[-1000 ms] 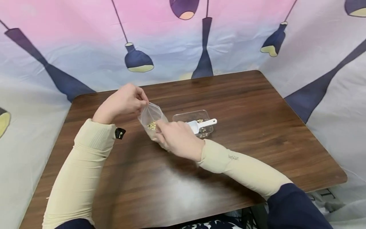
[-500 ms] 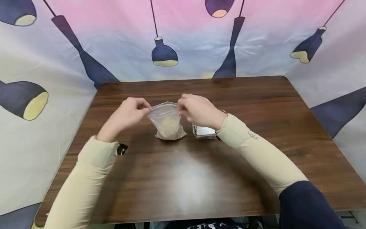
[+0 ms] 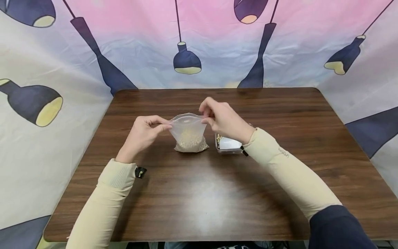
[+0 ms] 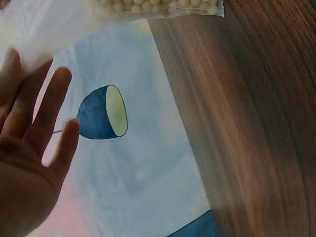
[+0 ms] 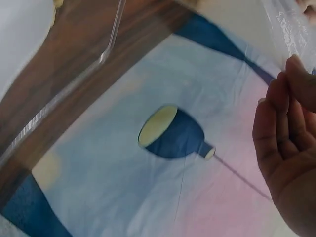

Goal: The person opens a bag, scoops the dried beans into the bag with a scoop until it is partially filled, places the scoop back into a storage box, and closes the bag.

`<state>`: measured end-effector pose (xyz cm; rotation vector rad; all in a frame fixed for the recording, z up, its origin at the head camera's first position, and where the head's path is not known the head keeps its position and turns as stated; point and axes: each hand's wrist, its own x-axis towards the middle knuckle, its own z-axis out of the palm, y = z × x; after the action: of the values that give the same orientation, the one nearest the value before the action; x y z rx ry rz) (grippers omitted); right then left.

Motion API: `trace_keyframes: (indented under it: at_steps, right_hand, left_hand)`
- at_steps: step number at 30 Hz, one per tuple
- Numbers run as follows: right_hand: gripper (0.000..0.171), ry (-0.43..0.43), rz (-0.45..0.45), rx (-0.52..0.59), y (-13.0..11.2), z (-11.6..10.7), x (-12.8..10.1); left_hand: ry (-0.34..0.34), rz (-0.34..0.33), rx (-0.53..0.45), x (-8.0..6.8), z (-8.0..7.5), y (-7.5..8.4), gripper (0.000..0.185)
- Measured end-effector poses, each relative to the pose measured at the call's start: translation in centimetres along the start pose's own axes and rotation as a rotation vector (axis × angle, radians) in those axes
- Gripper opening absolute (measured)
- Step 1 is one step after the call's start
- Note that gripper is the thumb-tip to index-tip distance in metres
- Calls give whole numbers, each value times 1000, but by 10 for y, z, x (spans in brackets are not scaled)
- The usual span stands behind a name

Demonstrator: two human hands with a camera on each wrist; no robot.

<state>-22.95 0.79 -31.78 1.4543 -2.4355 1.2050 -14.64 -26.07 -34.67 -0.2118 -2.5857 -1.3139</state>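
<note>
Standing filled with beans mid-table, clear bag (image 3: 189, 133) being pinched at top corners by left hand (image 3: 146, 133) and right hand (image 3: 224, 120); sealing apparently remaining; tray (image 3: 228, 145) lying just right.

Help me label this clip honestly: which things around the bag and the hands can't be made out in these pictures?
- Clear container, head view: mostly hidden behind the right hand and wrist; whether a scoop lies in it cannot be told.
- Bag top edge, head view: too small to tell whether it is sealed.
- Bag, left wrist view: cut off by the upper edge; only beans show.
- Left hand thumb, left wrist view: out of frame.
</note>
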Motion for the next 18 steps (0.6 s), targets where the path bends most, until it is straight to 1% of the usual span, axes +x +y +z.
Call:
trace_keyframes:
  at_steps: [1,3,5,7,10,14,16,18]
  right_hand:
    - [25,10,-5,6,2,-2,0]
    - [31,26,-12,8,5,-6,0]
    - [35,26,-13,1,7,-8,-1]
    - [38,20,-8,-2,10,-7,-2]
    - [43,22,-4,1,13,-5,-3]
    - [48,44,-27,4,15,-3,-4]
    - [45,53,-35,5,15,-1,-5]
    - [38,43,-27,10,16,2,-7]
  left_hand:
    - [39,5,27,0,2,2,9]
    - [90,19,88,-1,4,6,6]
    - [107,23,118,-2,6,10,6]
    - [111,29,136,-2,9,12,7]
    - [118,32,136,-1,11,13,7]
    - [119,36,144,0,12,14,7]
    - [107,39,140,0,12,14,8]
    - [75,47,126,-1,11,12,9]
